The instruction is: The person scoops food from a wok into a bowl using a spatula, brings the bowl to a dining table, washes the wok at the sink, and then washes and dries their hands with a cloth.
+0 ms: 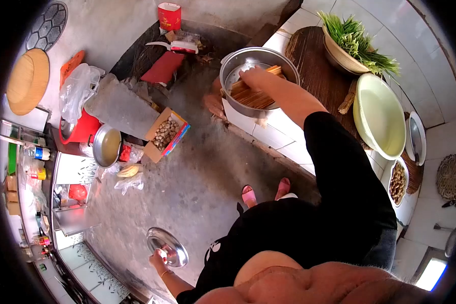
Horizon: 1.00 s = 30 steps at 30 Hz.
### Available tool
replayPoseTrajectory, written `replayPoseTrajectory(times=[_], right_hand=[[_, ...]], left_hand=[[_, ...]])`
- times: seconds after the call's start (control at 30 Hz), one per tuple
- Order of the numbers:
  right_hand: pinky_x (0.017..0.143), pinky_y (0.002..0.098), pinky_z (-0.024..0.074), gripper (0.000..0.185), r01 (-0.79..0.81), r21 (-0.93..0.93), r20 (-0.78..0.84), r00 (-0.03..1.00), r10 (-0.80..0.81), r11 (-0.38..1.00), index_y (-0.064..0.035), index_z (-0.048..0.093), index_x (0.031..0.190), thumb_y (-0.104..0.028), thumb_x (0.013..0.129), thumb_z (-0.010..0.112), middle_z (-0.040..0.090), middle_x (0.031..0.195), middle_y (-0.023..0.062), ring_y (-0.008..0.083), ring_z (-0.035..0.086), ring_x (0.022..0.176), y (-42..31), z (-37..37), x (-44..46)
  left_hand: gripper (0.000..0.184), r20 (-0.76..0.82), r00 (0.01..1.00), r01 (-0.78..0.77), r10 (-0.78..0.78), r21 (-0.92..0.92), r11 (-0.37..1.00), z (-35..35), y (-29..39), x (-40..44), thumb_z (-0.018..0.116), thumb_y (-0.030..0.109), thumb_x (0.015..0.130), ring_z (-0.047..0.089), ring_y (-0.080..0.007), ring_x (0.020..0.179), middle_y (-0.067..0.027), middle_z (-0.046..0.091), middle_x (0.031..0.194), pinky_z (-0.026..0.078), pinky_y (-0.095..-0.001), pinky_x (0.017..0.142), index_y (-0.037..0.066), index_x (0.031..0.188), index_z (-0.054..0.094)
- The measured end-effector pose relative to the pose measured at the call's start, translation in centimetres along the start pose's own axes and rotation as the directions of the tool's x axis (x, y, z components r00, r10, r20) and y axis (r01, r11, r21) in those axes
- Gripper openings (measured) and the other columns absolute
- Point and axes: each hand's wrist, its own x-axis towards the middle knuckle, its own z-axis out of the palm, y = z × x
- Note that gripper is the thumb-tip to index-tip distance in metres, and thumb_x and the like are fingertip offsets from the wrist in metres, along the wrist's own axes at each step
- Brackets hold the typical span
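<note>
Out to my left, low in the view, my left hand (159, 261) is closed at the middle of a shiny metal pot lid (173, 244), held out from my body. My right hand (256, 80) reaches into a metal steamer pot (285, 66) on the white-tiled counter. Its fingers are bent at the upper edge of a bundle of thin brown wooden sticks (252, 99), which lies inside the pot; the fingertips are partly hidden. Part of the pot's perforated floor shows beside the sticks.
On the counter are a basket of green leaves (357, 45), a pale green basin (362, 116) and a bowl of small brown pieces (397, 182). A carton of small round items (165, 133) and a metal pan (106, 146) stand at left. A reddish-brown shape (215, 104) beside the pot is unclear.
</note>
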Motion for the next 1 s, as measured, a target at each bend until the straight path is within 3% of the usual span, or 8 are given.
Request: replayPoseTrajectory(times=[0.13, 0.17, 0.3, 0.43, 0.5, 0.73, 0.83, 1.0], right_hand=[[0.083, 0.0359, 0.0454, 0.028, 0.034, 0.145, -0.016, 0.999, -0.032, 0.989, -0.0042, 0.060, 0.098, -0.010, 0.070, 0.064, 0.061, 0.097, 0.0151, 0.0301, 0.058, 0.094, -0.1, -4.8, -4.1], [0.075, 0.0411, 0.0480, 0.021, 0.077, 0.129, -0.196, 0.979, -0.050, 0.989, -0.0065, 0.063, 0.091, -0.014, 0.073, 0.059, 0.062, 0.089, 0.0173, 0.0341, 0.060, 0.085, 0.3, -6.4, -5.5], [0.080, 0.0382, 0.0469, 0.030, 0.176, 0.586, -0.543, 0.810, 0.222, 0.791, -0.0015, 0.058, 0.100, -0.013, 0.072, 0.057, 0.061, 0.093, 0.0207, 0.0336, 0.059, 0.088, 4.1, -10.7, -10.5], [0.080, 0.0332, 0.0462, 0.036, 0.176, 0.601, -0.646, 0.681, 0.345, 0.780, -0.0014, 0.055, 0.108, -0.012, 0.074, 0.059, 0.062, 0.094, 0.0177, 0.0268, 0.061, 0.086, 6.2, -11.4, -18.3], [0.082, 0.0298, 0.0448, 0.034, 0.137, 0.806, -0.498, 0.682, 0.536, 0.576, -0.0001, 0.054, 0.109, -0.009, 0.077, 0.059, 0.063, 0.094, 0.0112, 0.0175, 0.058, 0.088, 5.2, -12.8, -23.7], [0.076, 0.0263, 0.0455, 0.030, 0.060, 0.951, -0.264, 0.669, 0.695, 0.304, 0.0014, 0.055, 0.107, 0.001, 0.077, 0.053, 0.063, 0.091, 0.0072, 0.0120, 0.057, 0.083, 2.0, -9.6, -38.2], [0.074, 0.0269, 0.0473, 0.030, -0.029, 0.965, -0.175, 0.663, 0.728, 0.259, 0.0011, 0.055, 0.106, 0.005, 0.076, 0.053, 0.064, 0.089, 0.0056, 0.0119, 0.058, 0.081, 0.8, -6.9, -42.9], [0.075, 0.0254, 0.0475, 0.034, -0.007, 0.986, -0.124, 0.625, 0.771, 0.164, 0.0003, 0.055, 0.108, 0.008, 0.075, 0.050, 0.064, 0.089, 0.0050, 0.0113, 0.059, 0.080, -0.7, -1.7, -48.8]], left_hand=[[0.034, 0.021, 0.999, -0.028, 0.029, -0.015, 0.999, 0.5, 2.5, -1.5, 0.063, 0.025, 0.068, 0.050, -0.0177, 0.046, -0.0136, 0.055, 0.066, 0.038, -0.0294, 0.034, -0.005, 0.083, 0.056], [0.034, 0.020, 0.999, -0.032, 0.033, -0.025, 0.999, 0.9, 3.6, -1.6, 0.063, 0.026, 0.069, 0.050, -0.0176, 0.046, -0.0131, 0.056, 0.066, 0.039, -0.0296, 0.035, -0.004, 0.084, 0.056], [0.034, 0.131, 0.971, -0.168, 0.200, -0.221, 0.961, 3.2, 8.2, 0.3, 0.063, 0.028, 0.070, 0.049, -0.0171, 0.046, -0.0108, 0.056, 0.067, 0.038, -0.0293, 0.037, -0.001, 0.086, 0.057], [0.033, 0.108, 0.864, -0.446, 0.491, -0.287, 0.848, 5.5, 18.5, -5.1, 0.061, 0.028, 0.075, 0.051, -0.0153, 0.048, -0.0088, 0.057, 0.068, 0.040, -0.0268, 0.040, -0.001, 0.091, 0.056], [0.034, 0.154, 0.755, -0.621, 0.637, -0.140, 0.771, 6.5, 24.0, -7.1, 0.061, 0.027, 0.078, 0.051, -0.0138, 0.050, -0.0079, 0.057, 0.070, 0.041, -0.0252, 0.042, -0.002, 0.093, 0.054], [0.037, 0.256, 0.249, -0.843, 0.934, -0.418, 0.339, 12.7, 41.0, -22.9, 0.064, 0.018, 0.076, 0.048, -0.0083, 0.060, -0.0035, 0.054, 0.076, 0.039, -0.0218, 0.052, -0.001, 0.105, 0.052], [0.037, 0.233, -0.035, -0.916, 0.972, -0.397, 0.062, 17.8, 46.3, -28.9, 0.064, 0.018, 0.071, 0.057, -0.0191, 0.079, -0.0112, 0.060, 0.087, 0.046, -0.0312, 0.071, -0.002, 0.102, 0.056], [0.041, 0.356, -0.299, -0.940, 0.886, -0.268, -0.209, 24.8, 50.3, -43.0, 0.064, 0.026, 0.069, 0.060, -0.0320, 0.088, -0.0209, 0.061, 0.095, 0.047, -0.0377, 0.075, 0.000, 0.101, 0.059]])
